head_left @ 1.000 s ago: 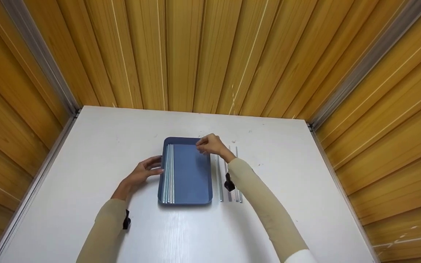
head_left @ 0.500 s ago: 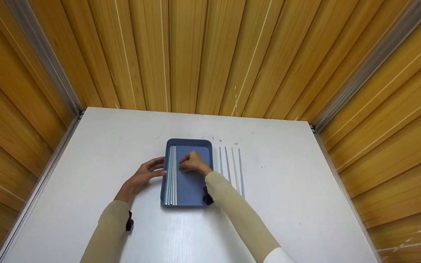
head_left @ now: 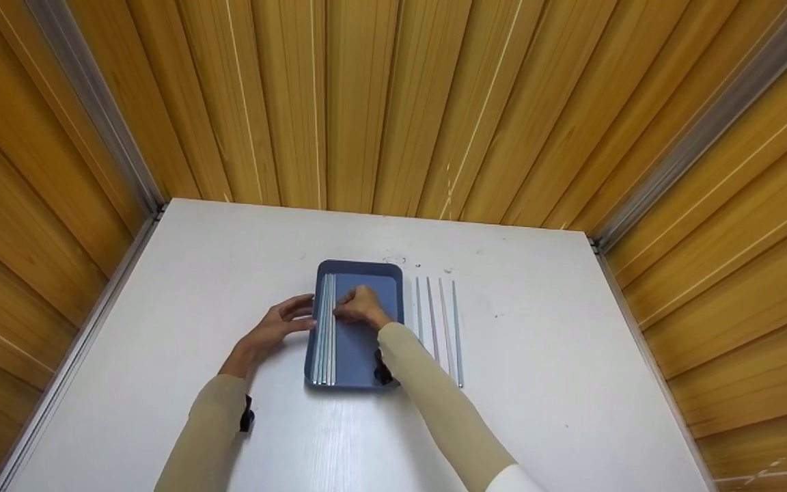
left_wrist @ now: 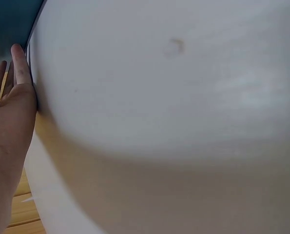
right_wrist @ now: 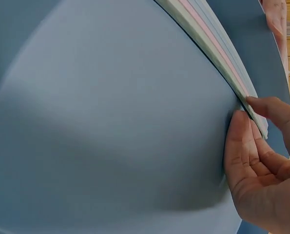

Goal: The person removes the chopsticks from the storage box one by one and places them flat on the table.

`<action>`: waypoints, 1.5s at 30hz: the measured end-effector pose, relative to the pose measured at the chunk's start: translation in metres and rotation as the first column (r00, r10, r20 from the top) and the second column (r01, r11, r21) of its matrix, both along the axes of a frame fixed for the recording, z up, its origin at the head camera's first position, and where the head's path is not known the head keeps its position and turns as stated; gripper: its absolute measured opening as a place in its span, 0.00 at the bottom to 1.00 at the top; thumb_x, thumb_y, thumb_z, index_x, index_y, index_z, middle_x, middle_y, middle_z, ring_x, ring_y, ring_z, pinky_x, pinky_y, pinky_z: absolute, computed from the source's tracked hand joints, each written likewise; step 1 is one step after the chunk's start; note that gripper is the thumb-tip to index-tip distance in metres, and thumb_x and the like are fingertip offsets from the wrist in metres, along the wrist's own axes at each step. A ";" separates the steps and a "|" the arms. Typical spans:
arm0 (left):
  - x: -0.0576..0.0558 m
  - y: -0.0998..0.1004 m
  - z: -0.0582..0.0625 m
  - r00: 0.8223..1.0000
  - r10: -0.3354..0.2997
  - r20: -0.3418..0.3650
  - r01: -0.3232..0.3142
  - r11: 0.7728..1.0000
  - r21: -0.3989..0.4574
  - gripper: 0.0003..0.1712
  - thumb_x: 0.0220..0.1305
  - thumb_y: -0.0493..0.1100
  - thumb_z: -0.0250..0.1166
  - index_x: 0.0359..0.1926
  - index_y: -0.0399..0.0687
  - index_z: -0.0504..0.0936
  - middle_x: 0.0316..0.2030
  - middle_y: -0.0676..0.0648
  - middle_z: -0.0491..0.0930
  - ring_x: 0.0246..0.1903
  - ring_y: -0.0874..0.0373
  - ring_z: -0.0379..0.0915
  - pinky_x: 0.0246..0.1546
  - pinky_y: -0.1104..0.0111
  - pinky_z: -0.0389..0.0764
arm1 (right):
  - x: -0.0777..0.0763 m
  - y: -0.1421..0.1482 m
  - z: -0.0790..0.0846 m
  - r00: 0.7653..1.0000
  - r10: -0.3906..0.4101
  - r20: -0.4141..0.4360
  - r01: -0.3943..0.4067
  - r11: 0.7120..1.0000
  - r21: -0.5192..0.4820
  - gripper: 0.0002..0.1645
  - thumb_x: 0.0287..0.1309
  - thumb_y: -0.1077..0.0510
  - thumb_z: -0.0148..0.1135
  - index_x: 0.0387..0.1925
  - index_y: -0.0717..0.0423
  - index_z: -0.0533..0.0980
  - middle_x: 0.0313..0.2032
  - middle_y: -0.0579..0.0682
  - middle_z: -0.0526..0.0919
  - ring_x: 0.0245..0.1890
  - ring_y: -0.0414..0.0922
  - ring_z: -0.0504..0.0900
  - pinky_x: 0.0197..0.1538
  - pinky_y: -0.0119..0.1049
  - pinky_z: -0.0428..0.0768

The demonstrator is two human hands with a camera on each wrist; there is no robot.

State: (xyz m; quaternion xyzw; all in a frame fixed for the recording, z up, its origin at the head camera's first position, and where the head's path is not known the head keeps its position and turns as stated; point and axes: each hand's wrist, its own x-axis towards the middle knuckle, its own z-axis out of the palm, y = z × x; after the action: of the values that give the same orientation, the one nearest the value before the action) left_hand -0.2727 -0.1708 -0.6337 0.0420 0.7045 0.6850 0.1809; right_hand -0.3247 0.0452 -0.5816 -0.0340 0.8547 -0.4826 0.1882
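Observation:
A blue rectangular tray (head_left: 356, 362) holds several thin pastel straws (head_left: 326, 342), lined up lengthwise along its left wall. My left hand (head_left: 274, 328) lies at the tray's outer left side, fingers extended, with thumb and fingertips at the rim; in the left wrist view the left hand (left_wrist: 13, 112) runs along that wall. Inside the tray, my right hand (head_left: 361, 305) is at the right side of the row. In the right wrist view the thumb of the right hand (right_wrist: 266, 165) is over the outermost pale green straw (right_wrist: 203, 44) and the fingers sit against its side, pinching it.
Several more straws, among them a blue straw (head_left: 457, 328), lie spaced apart on the white table (head_left: 530, 328) right of the tray. My right forearm partly covers their lower ends. Wood-patterned walls (head_left: 352, 102) enclose the table's back and sides.
My right hand has moved left from the tray's upper right rim to the row of straws inside. The left hand stays by the left wall. The head view has shifted slightly.

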 end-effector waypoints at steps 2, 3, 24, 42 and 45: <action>0.001 0.001 0.000 1.000 -0.002 0.000 0.002 1.000 -0.003 0.41 0.68 0.39 0.69 0.78 0.46 0.61 0.72 0.37 0.68 0.73 0.41 0.64 0.74 0.49 0.66 | 0.000 -0.001 -0.002 1.000 -0.010 -0.002 0.010 1.000 0.010 0.12 0.50 0.67 0.75 0.37 0.71 0.85 0.34 0.66 0.90 0.23 0.45 0.88 0.33 0.36 0.89; 0.001 0.001 -0.001 1.000 -0.004 -0.001 0.004 1.000 -0.004 0.42 0.68 0.39 0.69 0.78 0.46 0.61 0.72 0.37 0.68 0.73 0.41 0.64 0.74 0.49 0.66 | 0.000 -0.001 -0.003 1.000 -0.013 -0.007 0.013 1.000 0.018 0.11 0.50 0.67 0.75 0.36 0.71 0.85 0.33 0.65 0.90 0.22 0.44 0.87 0.32 0.36 0.88; -0.001 0.004 0.000 1.000 -0.016 -0.026 0.016 1.000 0.001 0.43 0.67 0.38 0.70 0.77 0.42 0.61 0.73 0.35 0.66 0.73 0.40 0.63 0.70 0.57 0.72 | 0.003 0.000 -0.002 0.984 0.059 -0.168 -0.005 0.952 0.305 0.07 0.50 0.64 0.75 0.23 0.64 0.85 0.18 0.52 0.85 0.11 0.35 0.72 0.19 0.26 0.71; -0.003 -0.002 -0.001 0.999 -0.024 -0.038 0.024 1.000 0.003 0.43 0.67 0.38 0.69 0.78 0.40 0.59 0.73 0.33 0.66 0.73 0.38 0.62 0.70 0.58 0.72 | 0.015 0.029 0.005 0.929 0.193 -0.315 -0.084 0.941 0.328 0.05 0.50 0.65 0.74 0.30 0.66 0.87 0.31 0.59 0.90 0.27 0.45 0.83 0.33 0.32 0.82; -0.003 -0.001 -0.001 0.999 -0.019 -0.027 0.019 1.000 0.002 0.43 0.66 0.38 0.70 0.78 0.42 0.60 0.73 0.34 0.67 0.73 0.39 0.64 0.70 0.58 0.72 | 0.014 0.032 0.006 0.929 0.197 -0.312 -0.103 0.950 0.294 0.06 0.52 0.64 0.74 0.30 0.66 0.86 0.29 0.58 0.89 0.21 0.39 0.78 0.26 0.26 0.76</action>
State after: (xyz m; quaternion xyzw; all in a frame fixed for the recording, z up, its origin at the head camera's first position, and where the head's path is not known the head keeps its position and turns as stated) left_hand -0.2755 -0.1723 -0.6351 0.0581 0.7058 0.6833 0.1777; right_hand -0.3102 0.0777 -0.5754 -0.1558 0.9272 -0.3315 0.0784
